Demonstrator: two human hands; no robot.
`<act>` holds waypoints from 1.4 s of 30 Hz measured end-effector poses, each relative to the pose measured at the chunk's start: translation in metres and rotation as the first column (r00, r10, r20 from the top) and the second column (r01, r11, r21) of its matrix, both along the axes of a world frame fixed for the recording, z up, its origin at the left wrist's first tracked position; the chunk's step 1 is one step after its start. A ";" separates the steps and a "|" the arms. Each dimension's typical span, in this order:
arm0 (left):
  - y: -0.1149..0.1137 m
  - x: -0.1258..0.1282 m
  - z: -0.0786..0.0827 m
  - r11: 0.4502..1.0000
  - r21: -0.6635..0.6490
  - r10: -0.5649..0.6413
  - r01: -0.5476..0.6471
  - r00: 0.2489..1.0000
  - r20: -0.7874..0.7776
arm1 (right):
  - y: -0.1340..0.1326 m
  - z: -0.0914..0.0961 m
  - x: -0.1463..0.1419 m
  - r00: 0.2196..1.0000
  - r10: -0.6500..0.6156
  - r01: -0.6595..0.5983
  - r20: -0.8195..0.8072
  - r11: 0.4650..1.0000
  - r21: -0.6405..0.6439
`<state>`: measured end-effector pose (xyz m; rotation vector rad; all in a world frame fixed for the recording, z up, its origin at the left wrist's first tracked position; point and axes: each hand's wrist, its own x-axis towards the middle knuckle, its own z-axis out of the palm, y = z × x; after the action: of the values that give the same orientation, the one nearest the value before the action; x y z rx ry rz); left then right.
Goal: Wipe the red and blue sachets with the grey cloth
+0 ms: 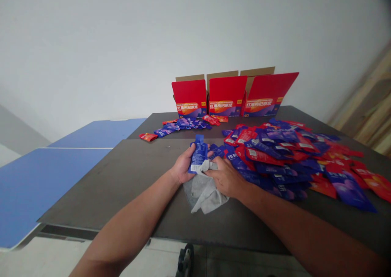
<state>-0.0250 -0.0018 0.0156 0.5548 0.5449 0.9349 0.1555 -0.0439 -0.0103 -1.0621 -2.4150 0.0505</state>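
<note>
My left hand [182, 165] grips a blue foil sachet [199, 154] upright by its lower part, with the printed back facing me. My right hand [224, 177] presses a crumpled grey cloth [203, 194] against the sachet's bottom end, and most of the cloth hangs down onto the table. To the right of my right hand lies a large loose heap of blue and red sachets [284, 159], its near edge almost touching my fingers.
Behind the heap stand several open red cardboard boxes [227, 97] with Chinese print. A smaller scatter of sachets [183, 125] lies in front of them on the dark table [122, 179]. A blue table [39, 187] adjoins on the left, and a white wall rises behind.
</note>
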 end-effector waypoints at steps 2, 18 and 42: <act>-0.003 0.000 0.002 0.999 0.009 -0.046 0.046 0.999 -0.001 | 0.001 0.001 0.000 1.000 -0.014 0.014 0.013 1.000 0.011; -0.006 -0.009 -0.004 0.958 0.005 -0.286 0.288 0.952 -0.112 | 0.010 -0.004 0.004 0.947 -0.296 0.298 -0.125 0.955 -0.008; -0.016 0.006 0.003 0.987 -0.070 -0.153 0.147 0.985 -0.077 | -0.009 0.005 -0.005 0.994 0.063 -0.070 0.091 0.995 0.077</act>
<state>-0.0186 -0.0173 0.0189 0.5705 0.5963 0.7517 0.1503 -0.0532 -0.0051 -0.9666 -2.5089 -0.0715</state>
